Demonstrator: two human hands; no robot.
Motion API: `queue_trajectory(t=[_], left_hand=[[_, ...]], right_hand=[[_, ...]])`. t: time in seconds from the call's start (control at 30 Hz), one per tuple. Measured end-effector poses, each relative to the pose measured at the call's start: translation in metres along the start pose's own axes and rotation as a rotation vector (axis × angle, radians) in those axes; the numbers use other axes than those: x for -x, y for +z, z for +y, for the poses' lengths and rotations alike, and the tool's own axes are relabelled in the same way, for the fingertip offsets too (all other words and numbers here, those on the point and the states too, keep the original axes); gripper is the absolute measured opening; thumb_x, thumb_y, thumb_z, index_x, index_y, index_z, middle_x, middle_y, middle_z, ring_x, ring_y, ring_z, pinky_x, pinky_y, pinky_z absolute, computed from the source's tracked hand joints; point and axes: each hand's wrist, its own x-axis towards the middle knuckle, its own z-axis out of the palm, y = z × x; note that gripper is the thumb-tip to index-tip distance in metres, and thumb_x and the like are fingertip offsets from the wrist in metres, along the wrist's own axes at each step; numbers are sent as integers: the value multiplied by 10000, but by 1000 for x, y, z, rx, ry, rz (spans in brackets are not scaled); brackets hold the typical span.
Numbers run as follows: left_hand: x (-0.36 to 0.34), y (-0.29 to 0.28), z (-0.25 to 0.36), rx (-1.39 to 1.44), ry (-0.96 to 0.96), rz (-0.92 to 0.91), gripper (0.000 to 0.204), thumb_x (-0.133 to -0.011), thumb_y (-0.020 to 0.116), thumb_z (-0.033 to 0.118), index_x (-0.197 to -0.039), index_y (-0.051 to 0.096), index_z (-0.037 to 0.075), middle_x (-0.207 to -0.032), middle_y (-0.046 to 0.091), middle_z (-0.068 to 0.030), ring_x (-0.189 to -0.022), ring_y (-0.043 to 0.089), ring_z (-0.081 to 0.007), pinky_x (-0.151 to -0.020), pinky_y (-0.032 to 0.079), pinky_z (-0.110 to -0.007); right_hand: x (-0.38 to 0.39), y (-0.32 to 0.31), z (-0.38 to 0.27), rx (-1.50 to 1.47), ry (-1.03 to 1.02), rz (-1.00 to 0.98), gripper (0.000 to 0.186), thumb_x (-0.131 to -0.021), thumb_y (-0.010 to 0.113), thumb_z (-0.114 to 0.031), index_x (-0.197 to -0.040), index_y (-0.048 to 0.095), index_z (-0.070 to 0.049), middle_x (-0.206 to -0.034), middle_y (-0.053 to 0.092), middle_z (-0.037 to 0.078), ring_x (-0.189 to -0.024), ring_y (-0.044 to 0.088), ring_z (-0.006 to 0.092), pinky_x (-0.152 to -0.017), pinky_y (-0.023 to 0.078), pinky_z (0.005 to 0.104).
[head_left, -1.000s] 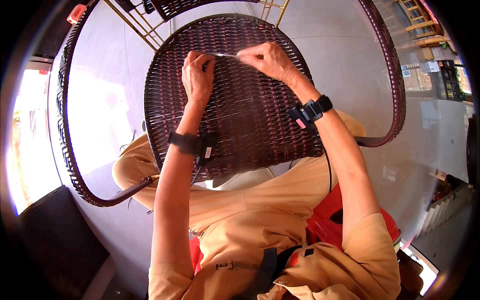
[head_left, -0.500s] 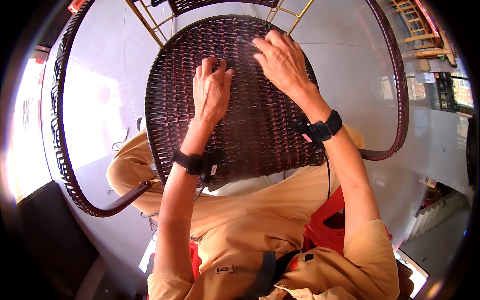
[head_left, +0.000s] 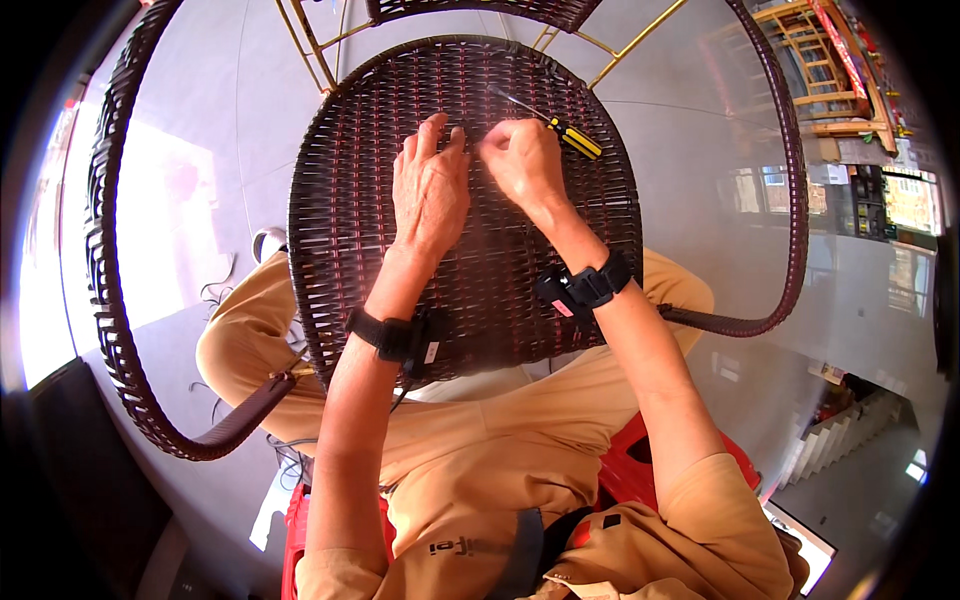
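A round seat of dark brown and reddish woven strands lies across my lap. My left hand rests palm down on its weave, left of the middle, with fingers slightly bent and apart. Close beside it, my right hand is closed, its fingers curled together over the weave; whatever they may pinch is hidden, and the fingertips are smeared. Just beyond the right hand lies a screwdriver with a yellow and black handle, its thin shaft pointing to the far left.
A dark woven frame loop curves around both sides of the seat, with gold metal rods at the far end. Red plastic stool parts show under me. Bamboo-like furniture stands at the far right. Cables lie at lower left.
My right hand has let go of the screwdriver, now lying on the seat, and has come nearer and leftward, closing beside my left hand. The left hand has shifted slightly.
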Motion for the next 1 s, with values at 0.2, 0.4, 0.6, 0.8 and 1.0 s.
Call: queue_trajectory(t=[0.2, 0.4, 0.6, 0.8, 1.0], left_hand=[[0, -1, -3, -45, 99, -3, 316, -888, 518, 86, -1178, 593, -15, -1316, 515, -123, -1077, 498, -290, -945, 404, -384], [2, 1, -2, -73, 90, -17, 352, -879, 505, 59, -1219, 566, -9, -1321, 516, -114, -1101, 491, -293, -967, 394, -384], [2, 2, -5, -99, 106, -5, 351, -875, 510, 54, -1215, 572, -10, -1333, 509, -111, -1103, 496, -297, -968, 402, -383], [1, 5, -7, -34, 81, 40, 328, -875, 522, 50, -1191, 599, 8, -1297, 513, -118, -1077, 510, -290, -958, 411, -388], [4, 4, -5, -55, 66, 15, 333, -870, 521, 59, -1192, 581, 2, -1252, 487, -129, -1077, 502, -287, -942, 404, -395]], right_hand=[[7, 8, -2, 210, -170, 114, 105, -747, 656, -77, -690, 593, -15, -710, 626, 159, -682, 620, 341, -621, 493, 422], [9, 17, 3, 232, -228, 148, 106, -759, 644, -64, -722, 548, -36, -731, 597, 136, -714, 597, 331, -636, 485, 429], [6, 18, 2, 219, -209, 133, 112, -766, 640, -74, -725, 544, -34, -732, 602, 134, -711, 603, 339, -635, 490, 434], [6, 14, 4, 156, -202, 128, 89, -767, 654, -88, -727, 592, -38, -747, 613, 141, -711, 609, 335, -643, 493, 420], [-17, -3, 12, 93, -221, 179, 66, -735, 659, -66, -672, 638, -63, -708, 611, 135, -692, 604, 326, -634, 483, 398]])
